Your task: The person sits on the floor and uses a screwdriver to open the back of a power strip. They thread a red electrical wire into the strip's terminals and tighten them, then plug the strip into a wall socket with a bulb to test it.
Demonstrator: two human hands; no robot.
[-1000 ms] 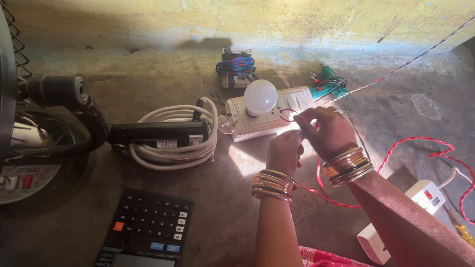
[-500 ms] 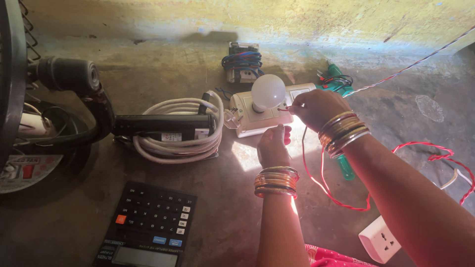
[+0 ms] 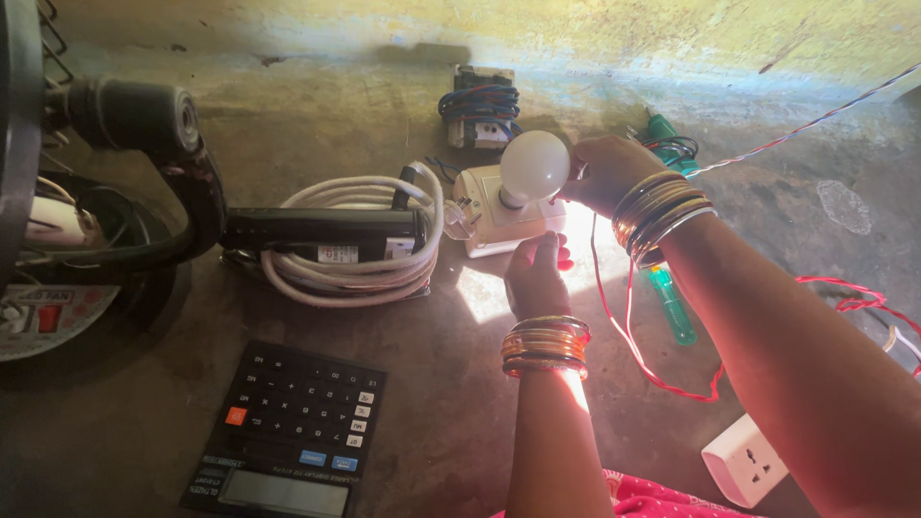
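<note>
now two hands [image 3: 566,230] meet one white bulb [image 3: 534,165], seemingly on one switchboard [image 3: 484,230].

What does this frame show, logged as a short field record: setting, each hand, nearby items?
setting: bare concrete floor beside a yellowish wall, sunlit patch in the middle
left hand: left hand at the front edge of the white switch board; grip unclear
right hand: right hand at the board's right side, next to the white bulb standing on it; what it pinches is hidden
wire: red wire hangs from the right hand to the floor
nearby: coiled white cable, black calculator, green screwdriver, white socket
</note>
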